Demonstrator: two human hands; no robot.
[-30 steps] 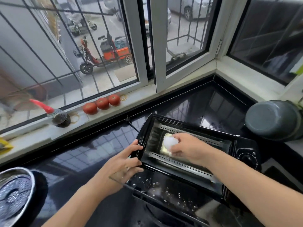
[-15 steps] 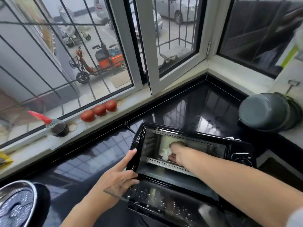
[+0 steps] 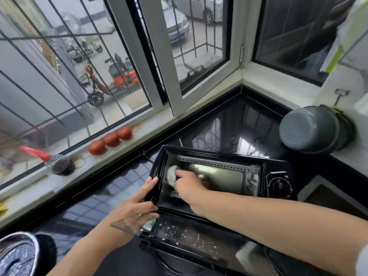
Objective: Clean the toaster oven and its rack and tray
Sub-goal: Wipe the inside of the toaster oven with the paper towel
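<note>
A black toaster oven (image 3: 276, 183) stands on the dark glossy counter with its glass door (image 3: 179, 236) folded down toward me, white crumbs or droplets scattered on the glass. My right hand (image 3: 187, 183) is inside the cavity and holds a white wad of cloth (image 3: 171, 175) against the left inner wall. My left hand (image 3: 137, 204) rests on the oven's left front frame, thumb up along the edge, fingers curled at the door hinge corner. No rack or tray shows inside.
Three tomatoes (image 3: 110, 139) and a dark bottle with a red spout (image 3: 59, 165) sit on the window sill. A grey pot (image 3: 310, 129) lies tipped at the right. A metal steamer (image 3: 16, 255) stands at the lower left on the counter (image 3: 229, 126).
My right hand went from the oven's mouth deep into the cavity, then slid the cloth leftward to the left wall. The left hand stayed on the frame.
</note>
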